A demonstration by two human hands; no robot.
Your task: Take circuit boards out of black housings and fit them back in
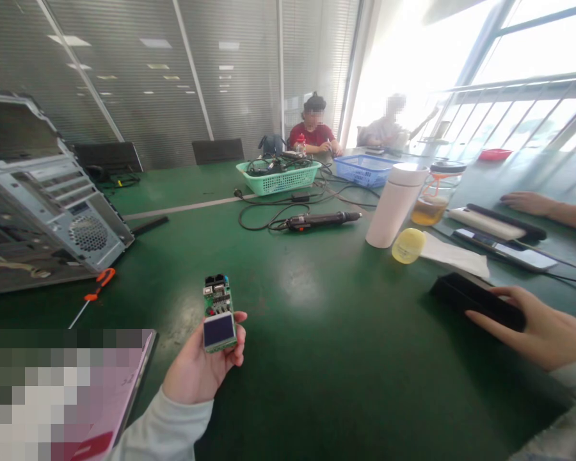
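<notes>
The circuit board (217, 306) sits towards 7 to 8 o'clock, clear of the table (288, 390), in the left hand (194, 371), whose fingers curl around its right edge and back, little more open than the board is wide; the thumb's contact is hard to make out. The board's far end, with its sockets, juts beyond the palm without support, so a slackened grip or a knock there could tip it out and drop it on the hard tabletop. Its small screen (219, 331) faces up, bare, and pressure from a stray finger could scratch or crack it; touching the exposed parts could also bend a pin or pass a static charge. Between 3 and 4 o'clock, the right hand (540, 326) clasps a black case (475, 299), thumb along the near side and fingers over the top, parted by the case's width; how firmly, I cannot tell. Swept towards 2 or 3 o'clock, that case could shove the yellow object (409, 246) into the tall white bottle (392, 208), which might topple. Out at 8 to 9 o'clock, the orange-handled tool (92, 297) lies by the computer chassis (67, 205); a careless swing of the left forearm could catch it and scrape the board.
</notes>
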